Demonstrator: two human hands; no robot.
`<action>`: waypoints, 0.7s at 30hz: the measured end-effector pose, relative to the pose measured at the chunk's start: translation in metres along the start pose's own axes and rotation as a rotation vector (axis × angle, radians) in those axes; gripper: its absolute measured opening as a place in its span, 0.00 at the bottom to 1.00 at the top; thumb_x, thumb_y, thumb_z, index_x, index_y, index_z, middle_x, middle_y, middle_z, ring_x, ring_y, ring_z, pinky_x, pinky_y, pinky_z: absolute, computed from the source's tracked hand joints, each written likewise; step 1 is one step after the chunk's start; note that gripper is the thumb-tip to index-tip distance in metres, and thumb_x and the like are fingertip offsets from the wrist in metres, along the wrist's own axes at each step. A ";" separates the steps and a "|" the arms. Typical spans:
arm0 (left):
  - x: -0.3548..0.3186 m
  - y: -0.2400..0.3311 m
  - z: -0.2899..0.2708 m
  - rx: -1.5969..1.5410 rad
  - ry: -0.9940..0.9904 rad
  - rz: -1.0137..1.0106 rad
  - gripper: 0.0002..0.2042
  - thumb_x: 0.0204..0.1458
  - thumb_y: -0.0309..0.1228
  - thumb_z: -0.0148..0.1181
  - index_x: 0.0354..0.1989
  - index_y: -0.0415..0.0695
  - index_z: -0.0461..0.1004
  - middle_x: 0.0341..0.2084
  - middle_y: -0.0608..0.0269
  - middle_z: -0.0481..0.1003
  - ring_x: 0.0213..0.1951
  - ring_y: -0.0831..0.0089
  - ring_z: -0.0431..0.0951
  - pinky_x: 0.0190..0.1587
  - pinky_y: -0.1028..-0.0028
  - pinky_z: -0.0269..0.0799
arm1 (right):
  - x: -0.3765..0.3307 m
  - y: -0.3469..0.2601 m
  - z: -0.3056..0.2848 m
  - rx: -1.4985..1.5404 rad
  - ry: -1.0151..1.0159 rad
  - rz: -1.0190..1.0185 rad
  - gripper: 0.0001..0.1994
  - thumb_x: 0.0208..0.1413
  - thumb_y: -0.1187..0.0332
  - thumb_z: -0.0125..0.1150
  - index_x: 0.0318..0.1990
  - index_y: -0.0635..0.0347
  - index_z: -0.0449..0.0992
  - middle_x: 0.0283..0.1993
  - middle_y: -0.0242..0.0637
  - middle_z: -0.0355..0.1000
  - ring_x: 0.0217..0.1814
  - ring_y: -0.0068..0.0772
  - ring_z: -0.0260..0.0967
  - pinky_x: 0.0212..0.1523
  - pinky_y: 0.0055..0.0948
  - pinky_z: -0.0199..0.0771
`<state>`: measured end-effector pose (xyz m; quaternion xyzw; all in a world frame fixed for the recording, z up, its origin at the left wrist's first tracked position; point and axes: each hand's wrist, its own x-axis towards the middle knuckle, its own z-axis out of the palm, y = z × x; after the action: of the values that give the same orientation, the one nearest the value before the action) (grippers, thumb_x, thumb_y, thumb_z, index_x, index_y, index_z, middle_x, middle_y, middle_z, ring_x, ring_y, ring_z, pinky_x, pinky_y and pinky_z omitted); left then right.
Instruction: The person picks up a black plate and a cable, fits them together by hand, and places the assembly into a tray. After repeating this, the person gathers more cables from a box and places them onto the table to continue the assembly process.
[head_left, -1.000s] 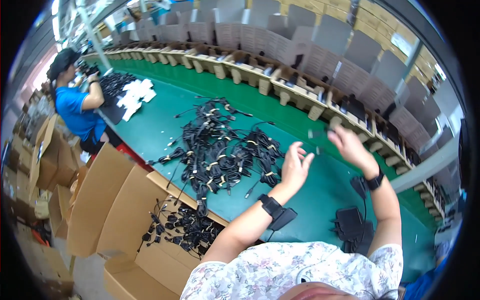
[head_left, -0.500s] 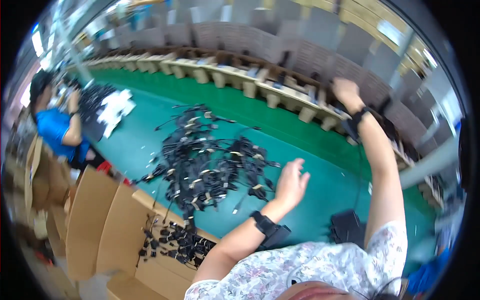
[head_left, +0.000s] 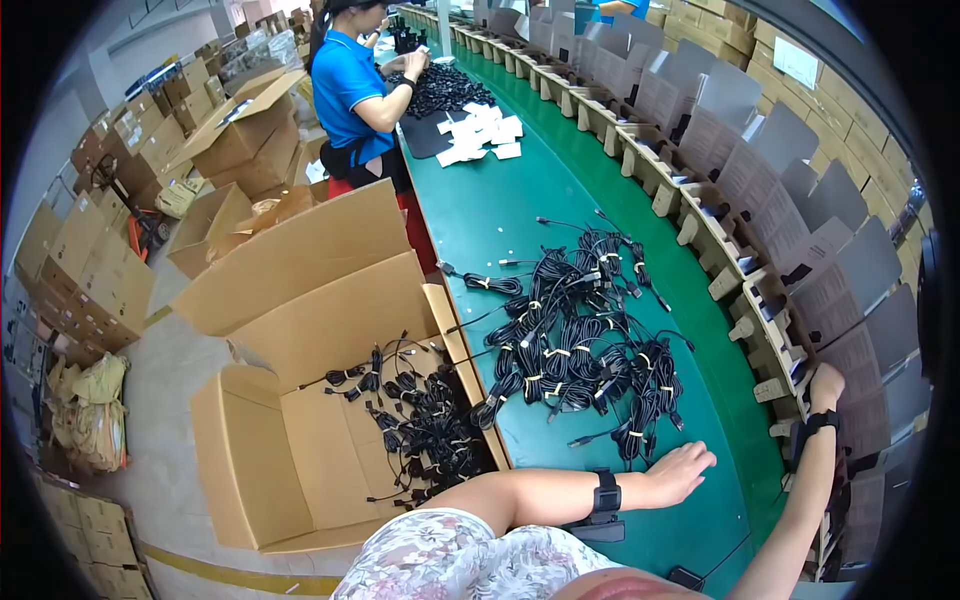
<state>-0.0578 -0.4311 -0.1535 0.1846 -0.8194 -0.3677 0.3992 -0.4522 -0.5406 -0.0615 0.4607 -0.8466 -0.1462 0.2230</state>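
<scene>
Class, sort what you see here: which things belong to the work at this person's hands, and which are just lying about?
In the work:
left hand
right hand
pile of bundled black cables
grey slotted rack

Lying about:
open cardboard box of cables
white paper sheets
stacked brown cartons

Open brown carton (head_left: 300, 440) at left; white labels (head_left: 480, 135) on belt.

A long green surface (head_left: 470, 215) runs away from the viewer. A heap of coiled black cables (head_left: 575, 335) lies in its middle. Farther off lie a black mat (head_left: 432, 135), white cards (head_left: 483, 135) and another cable pile (head_left: 440, 88).
</scene>
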 end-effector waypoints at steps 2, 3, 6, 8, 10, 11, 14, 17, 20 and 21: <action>0.000 -0.002 0.003 0.006 -0.030 0.005 0.13 0.46 0.21 0.54 0.41 0.42 0.62 0.37 0.54 0.61 0.40 0.56 0.65 0.42 0.63 0.64 | 0.009 -0.015 -0.012 -0.218 -0.189 0.016 0.12 0.53 0.67 0.46 0.29 0.60 0.77 0.32 0.46 0.74 0.35 0.46 0.73 0.34 0.41 0.73; 0.000 -0.003 0.004 0.006 -0.061 0.006 0.13 0.47 0.21 0.54 0.42 0.42 0.62 0.37 0.55 0.61 0.41 0.57 0.65 0.43 0.64 0.64 | 0.006 -0.015 -0.013 -0.216 -0.184 0.022 0.12 0.53 0.67 0.46 0.29 0.60 0.77 0.32 0.46 0.74 0.35 0.46 0.73 0.34 0.41 0.73; 0.000 -0.001 0.005 0.009 -0.090 0.010 0.13 0.47 0.21 0.53 0.42 0.42 0.63 0.37 0.56 0.61 0.42 0.58 0.65 0.44 0.64 0.63 | -0.009 -0.010 -0.014 -0.281 -0.198 -0.165 0.12 0.53 0.66 0.46 0.32 0.62 0.77 0.33 0.47 0.74 0.36 0.48 0.73 0.36 0.42 0.72; 0.000 -0.001 0.006 0.002 -0.095 0.015 0.12 0.47 0.21 0.53 0.41 0.42 0.63 0.37 0.56 0.61 0.41 0.58 0.65 0.44 0.64 0.63 | -0.011 -0.005 -0.018 -0.142 -0.118 -0.131 0.12 0.53 0.66 0.47 0.32 0.62 0.77 0.33 0.48 0.74 0.37 0.49 0.72 0.36 0.42 0.72; -0.002 0.000 0.003 0.004 -0.100 0.018 0.12 0.47 0.20 0.53 0.41 0.42 0.63 0.37 0.56 0.61 0.41 0.58 0.65 0.44 0.64 0.63 | -0.021 0.000 -0.019 0.143 0.027 -0.065 0.13 0.52 0.65 0.47 0.32 0.63 0.76 0.34 0.50 0.73 0.38 0.51 0.72 0.38 0.43 0.71; -0.002 -0.001 0.001 0.011 -0.099 0.018 0.12 0.47 0.20 0.53 0.41 0.42 0.63 0.37 0.56 0.61 0.41 0.58 0.65 0.43 0.64 0.63 | -0.025 0.001 -0.019 0.141 0.023 -0.061 0.13 0.52 0.65 0.47 0.32 0.63 0.76 0.34 0.50 0.73 0.38 0.51 0.72 0.38 0.43 0.71; -0.003 -0.002 0.000 -0.001 -0.093 0.014 0.12 0.47 0.20 0.53 0.40 0.42 0.64 0.36 0.56 0.61 0.40 0.58 0.65 0.43 0.64 0.64 | -0.036 -0.001 -0.018 0.216 0.068 0.005 0.13 0.53 0.63 0.46 0.32 0.64 0.73 0.33 0.52 0.72 0.38 0.54 0.70 0.37 0.46 0.70; -0.001 -0.003 0.000 -0.037 -0.085 0.003 0.11 0.47 0.20 0.53 0.40 0.42 0.64 0.36 0.56 0.62 0.40 0.58 0.65 0.42 0.64 0.64 | -0.051 -0.009 -0.016 0.345 0.124 0.156 0.14 0.54 0.61 0.46 0.34 0.65 0.72 0.35 0.54 0.71 0.41 0.55 0.69 0.40 0.46 0.69; -0.001 -0.003 0.000 0.000 -0.064 0.024 0.11 0.47 0.20 0.53 0.39 0.42 0.65 0.36 0.56 0.62 0.39 0.58 0.65 0.42 0.64 0.64 | -0.057 -0.015 -0.016 0.449 0.126 0.260 0.15 0.54 0.61 0.46 0.37 0.66 0.71 0.37 0.56 0.71 0.43 0.56 0.67 0.41 0.46 0.68; -0.001 -0.002 0.000 -0.010 -0.074 0.025 0.11 0.47 0.20 0.53 0.39 0.42 0.65 0.36 0.56 0.62 0.39 0.58 0.65 0.42 0.64 0.64 | -0.054 -0.016 -0.016 0.495 0.106 0.282 0.16 0.55 0.61 0.46 0.39 0.66 0.70 0.37 0.57 0.70 0.44 0.57 0.67 0.42 0.46 0.67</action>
<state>-0.0572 -0.4320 -0.1559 0.1584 -0.8340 -0.3735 0.3740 -0.4065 -0.5043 -0.0679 0.3859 -0.8993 0.1217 0.1657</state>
